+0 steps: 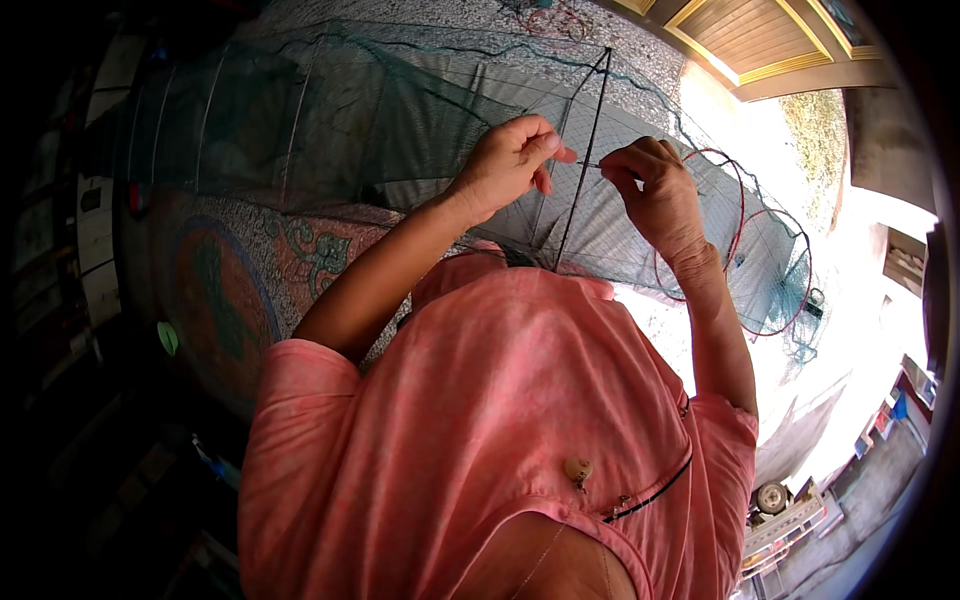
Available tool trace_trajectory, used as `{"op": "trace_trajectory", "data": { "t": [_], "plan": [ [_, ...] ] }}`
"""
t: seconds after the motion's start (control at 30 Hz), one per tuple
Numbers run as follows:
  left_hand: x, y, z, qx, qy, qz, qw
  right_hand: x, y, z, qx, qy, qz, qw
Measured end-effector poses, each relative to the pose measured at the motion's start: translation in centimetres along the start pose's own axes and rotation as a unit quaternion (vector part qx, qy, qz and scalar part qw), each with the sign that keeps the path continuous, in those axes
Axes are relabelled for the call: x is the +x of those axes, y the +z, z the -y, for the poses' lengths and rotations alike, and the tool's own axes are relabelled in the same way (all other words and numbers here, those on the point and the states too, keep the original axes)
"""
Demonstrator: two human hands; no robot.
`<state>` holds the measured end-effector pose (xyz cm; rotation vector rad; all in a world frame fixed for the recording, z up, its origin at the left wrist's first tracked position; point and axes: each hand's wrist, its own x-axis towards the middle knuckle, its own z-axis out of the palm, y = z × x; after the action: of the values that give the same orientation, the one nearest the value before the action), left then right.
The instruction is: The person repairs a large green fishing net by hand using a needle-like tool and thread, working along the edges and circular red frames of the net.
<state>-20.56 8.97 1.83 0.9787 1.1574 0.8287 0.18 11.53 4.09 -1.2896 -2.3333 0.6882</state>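
A long green mesh net (430, 95) with rod frames stretches in front of me; it looks like a folding net trap. My left hand (512, 165) is over the mesh, thumb and fingers drawn together; whatever is between them is too small to make out. Just right of it, my right hand (658, 190) pinches a thin, dark, needle-like piece (592, 165) pointing left. That piece crosses close to a dark frame rod (578, 205) of the net; whether they touch, I cannot tell. Pale cloth (480, 90) shows through the mesh beneath the hands.
At the net's right end are a red hoop (742, 205) and bunched teal netting (795, 285). Patterned pebbled floor (300, 245) lies at the left. A wooden panelled door (765, 40) stands at upper right, and a wheeled vehicle (772, 497) at lower right.
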Motion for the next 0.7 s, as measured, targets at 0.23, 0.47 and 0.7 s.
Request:
{"op": "trace_trajectory", "data": {
  "t": [0.23,0.47,0.7],
  "plan": [
    [0.2,-0.8,1.0,-0.072,-0.028,-0.017,0.997,0.1,2.6,0.6,0.148,0.068,-0.058,0.985],
    [0.9,-1.4,1.6,-0.092,-0.031,-0.055,0.994,1.3,5.1,1.9,0.179,0.001,-0.099,0.979],
    [1.7,-2.0,-0.8,-0.039,0.033,-0.094,0.994,1.6,4.4,2.2,0.164,0.019,-0.068,0.984]
  ]
}}
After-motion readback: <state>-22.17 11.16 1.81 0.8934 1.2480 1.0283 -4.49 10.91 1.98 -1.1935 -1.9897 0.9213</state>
